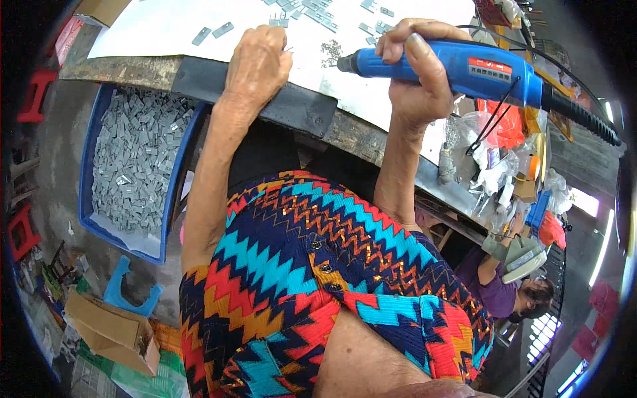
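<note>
My right hand (424,73) is wrapped round a blue electric screwdriver (484,56) with a dark nose and a thick black cable. The tool is held level above the worktable, its nose pointing left. My left hand (255,66) rests at the table's near edge, fingers curled down and closed. What they pinch is hidden; a small grey part (279,22) lies just past the fingertips. Between the hand and the screwdriver's nose is a small heap of tiny dark screws (330,52). Several flat grey pieces (312,12) are scattered over the white sheet (159,33).
A blue tray (85,176) full of small grey parts stands below the table's left side. Plastic bags (501,126) and odds and ends crowd the table's right side. A cardboard box (109,325) sits lower left. Another person (494,285) works at the right.
</note>
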A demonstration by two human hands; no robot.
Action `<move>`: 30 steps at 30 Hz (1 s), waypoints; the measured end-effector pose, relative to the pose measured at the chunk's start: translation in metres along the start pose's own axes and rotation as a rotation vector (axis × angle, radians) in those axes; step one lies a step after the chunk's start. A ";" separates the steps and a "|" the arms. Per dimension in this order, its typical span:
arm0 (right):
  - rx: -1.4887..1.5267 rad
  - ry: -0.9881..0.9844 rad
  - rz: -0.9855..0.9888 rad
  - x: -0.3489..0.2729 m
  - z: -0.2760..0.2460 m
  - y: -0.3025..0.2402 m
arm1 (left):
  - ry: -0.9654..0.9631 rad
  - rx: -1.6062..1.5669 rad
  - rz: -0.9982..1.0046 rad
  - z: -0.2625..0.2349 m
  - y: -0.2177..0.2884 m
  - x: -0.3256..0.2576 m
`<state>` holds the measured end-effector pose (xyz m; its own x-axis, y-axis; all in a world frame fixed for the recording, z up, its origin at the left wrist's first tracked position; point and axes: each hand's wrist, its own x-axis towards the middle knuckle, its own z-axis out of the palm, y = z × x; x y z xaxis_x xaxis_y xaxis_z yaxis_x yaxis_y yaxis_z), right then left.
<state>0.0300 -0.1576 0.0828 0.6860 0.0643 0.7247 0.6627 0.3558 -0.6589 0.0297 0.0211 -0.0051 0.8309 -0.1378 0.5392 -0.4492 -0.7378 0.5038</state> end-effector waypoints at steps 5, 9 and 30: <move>0.012 0.022 0.025 0.000 0.000 0.003 | 0.018 0.059 -0.046 -0.015 -0.017 -0.003; -0.006 0.017 0.011 -0.001 0.004 0.008 | 0.071 0.101 -0.110 -0.023 -0.021 -0.003; 0.077 0.094 0.078 -0.006 -0.005 0.001 | -0.055 -0.216 0.022 0.009 0.035 -0.013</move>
<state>0.0283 -0.1622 0.0764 0.7620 0.0087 0.6475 0.5837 0.4238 -0.6927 0.0061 -0.0087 -0.0012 0.8341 -0.1921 0.5171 -0.5224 -0.5761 0.6286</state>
